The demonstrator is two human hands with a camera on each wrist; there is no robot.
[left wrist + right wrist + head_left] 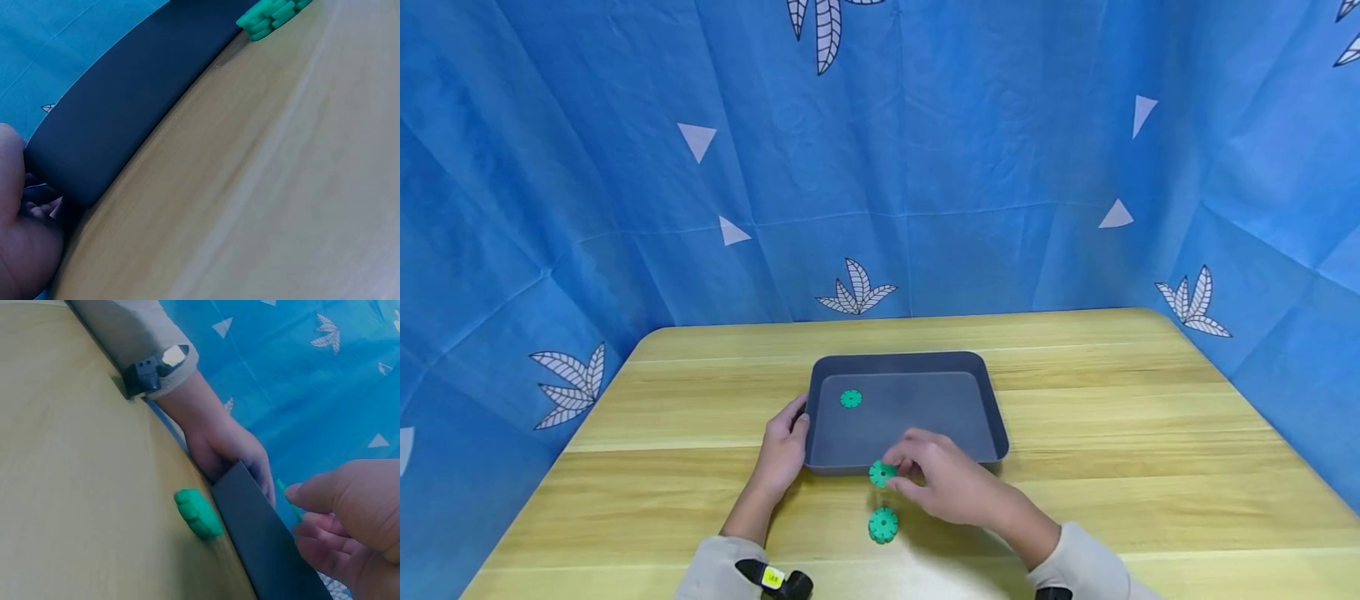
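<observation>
A dark grey tray (pixel 910 417) lies on the table, with one green notched disc (pixel 851 399) on its floor at the left. My left hand (pixel 782 450) grips the tray's left side near the front corner; the left wrist view shows its fingers curled by the tray's end wall (pixel 125 106). Over the tray's front edge, my right hand (pixel 936 475) pinches another green disc (pixel 877 473) between thumb and fingers. That disc appears edge-on (pixel 296 509) in the right wrist view. Just in front of the tray stands a short stack of green discs (pixel 883 526).
The light wooden table (pixel 1135 433) extends to both sides of the tray. A blue curtain (pixel 925 158) with leaf and triangle prints hangs behind it and along the sides. Dark devices are strapped on both wrists.
</observation>
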